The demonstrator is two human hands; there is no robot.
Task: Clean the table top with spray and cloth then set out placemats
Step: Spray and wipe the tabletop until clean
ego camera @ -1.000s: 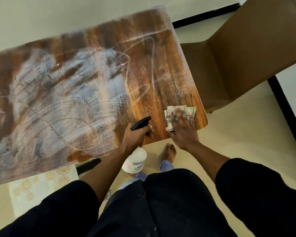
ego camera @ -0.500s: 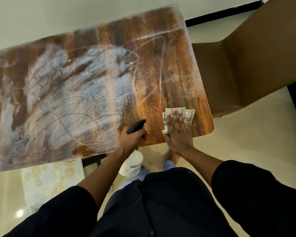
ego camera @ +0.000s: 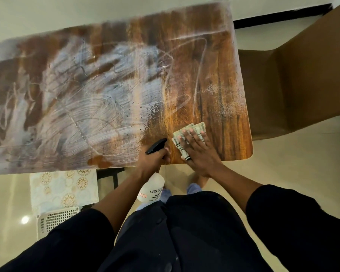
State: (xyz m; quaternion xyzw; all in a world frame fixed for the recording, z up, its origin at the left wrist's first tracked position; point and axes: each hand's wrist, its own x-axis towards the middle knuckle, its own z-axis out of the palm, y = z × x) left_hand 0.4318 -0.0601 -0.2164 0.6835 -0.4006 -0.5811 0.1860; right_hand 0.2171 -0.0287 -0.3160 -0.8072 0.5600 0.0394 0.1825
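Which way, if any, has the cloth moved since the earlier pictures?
Yes. The cloth, under the right hand, has slid left, away from the table's right edge.

Your bench [ego camera: 220, 79] is brown and orange wood with dark stripes, and white swirly smears cover most of it. The cloth [ego camera: 186, 134] under your right hand [ego camera: 198, 152] is pale green with dark lines. The spray bottle [ego camera: 152, 190] in your left hand [ego camera: 152, 160] is white with a black top and black letters. Your sleeves are black. The chair [ego camera: 294, 79] is plain brown. The placemat [ego camera: 64, 188] below the bench is pale with gold round flowers. The basket [ego camera: 55, 220] is white with little holes. The floor is cream.
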